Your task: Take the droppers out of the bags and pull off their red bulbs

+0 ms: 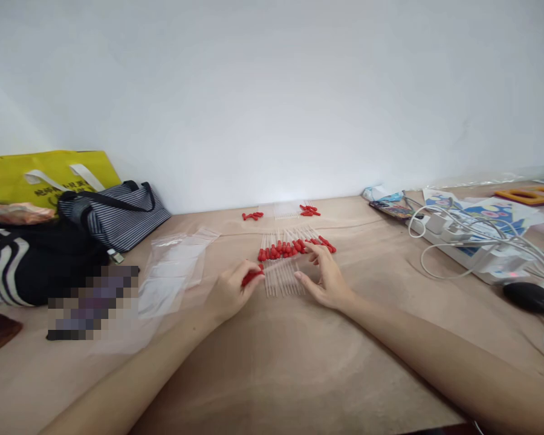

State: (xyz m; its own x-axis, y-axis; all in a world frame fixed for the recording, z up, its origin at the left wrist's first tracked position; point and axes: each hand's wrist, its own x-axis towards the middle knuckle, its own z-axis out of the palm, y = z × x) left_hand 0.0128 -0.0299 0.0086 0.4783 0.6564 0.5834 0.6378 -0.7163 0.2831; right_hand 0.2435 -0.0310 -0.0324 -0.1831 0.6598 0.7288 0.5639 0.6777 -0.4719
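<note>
My left hand is closed with its fingertips around the red bulb of a dropper. That dropper's clear tube points up and right, toward my right hand. My right hand is open, thumb and fingers apart, its fingertips close to the red bulbs. In front of my hands lies a row of droppers with red bulbs, their thin clear tubes pointing away. Several bare clear tubes lie side by side between my hands, nearer to me. Whether my right fingertips touch a bulb, I cannot tell.
Two small groups of red bulbs and more tubes lie near the wall. Clear plastic bags are at left, beside a striped bag. A power strip with white cables and a black mouse are at right.
</note>
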